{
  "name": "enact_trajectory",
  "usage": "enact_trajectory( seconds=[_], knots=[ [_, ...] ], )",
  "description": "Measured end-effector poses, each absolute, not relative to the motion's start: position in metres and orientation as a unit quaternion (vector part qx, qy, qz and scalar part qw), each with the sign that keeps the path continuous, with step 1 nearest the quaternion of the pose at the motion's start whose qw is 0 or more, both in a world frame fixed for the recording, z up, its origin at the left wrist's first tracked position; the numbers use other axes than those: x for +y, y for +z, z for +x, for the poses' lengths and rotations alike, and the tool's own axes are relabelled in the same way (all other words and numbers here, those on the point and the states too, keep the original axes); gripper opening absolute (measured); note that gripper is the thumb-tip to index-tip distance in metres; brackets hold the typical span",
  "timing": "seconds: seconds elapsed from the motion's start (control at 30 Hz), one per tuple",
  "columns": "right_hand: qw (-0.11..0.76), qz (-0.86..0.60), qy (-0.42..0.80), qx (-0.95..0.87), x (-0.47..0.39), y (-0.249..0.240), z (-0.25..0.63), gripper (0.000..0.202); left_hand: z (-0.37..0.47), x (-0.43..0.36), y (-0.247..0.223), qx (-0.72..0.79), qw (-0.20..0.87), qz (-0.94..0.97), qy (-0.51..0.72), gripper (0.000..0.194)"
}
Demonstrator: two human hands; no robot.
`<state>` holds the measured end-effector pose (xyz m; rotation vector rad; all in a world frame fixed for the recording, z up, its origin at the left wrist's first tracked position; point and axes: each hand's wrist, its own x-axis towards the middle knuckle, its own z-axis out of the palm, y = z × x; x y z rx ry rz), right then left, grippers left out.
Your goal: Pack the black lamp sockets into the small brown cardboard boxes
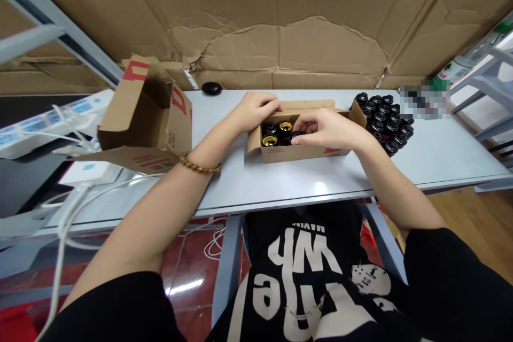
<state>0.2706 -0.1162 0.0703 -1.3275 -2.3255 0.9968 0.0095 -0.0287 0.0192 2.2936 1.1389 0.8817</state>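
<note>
A small open cardboard box sits on the table in front of me. Inside its left end are several black round parts, two of them showing yellow rings. My left hand is curled over the box's back left corner, near the raised back flap. Reaching into the box from the right, my right hand pinches another black round part, mostly covered by the fingers. The right half of the box's inside is hidden behind this hand. Right of the box stands a cluster of similar black parts.
A larger open carton stands at the left, beside power strips and white cables. A black oval object lies near the cardboard wall at the back. A plastic bottle is at the far right.
</note>
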Motion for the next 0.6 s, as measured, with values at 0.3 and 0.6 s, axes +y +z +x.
enact_trajectory(
  seconds=[0.3, 0.6],
  knots=[
    [0.141, -0.454, 0.392, -0.787, -0.114, 0.066, 0.264, 0.007, 0.008, -0.029, 0.019, 0.416, 0.205, 0.829, 0.311, 0.046],
    [0.222, -0.418, 0.383, -0.793, -0.117, 0.071, 0.275, 0.026, 0.009, -0.032, 0.023, 0.421, 0.202, 0.831, 0.304, 0.045]
  ],
)
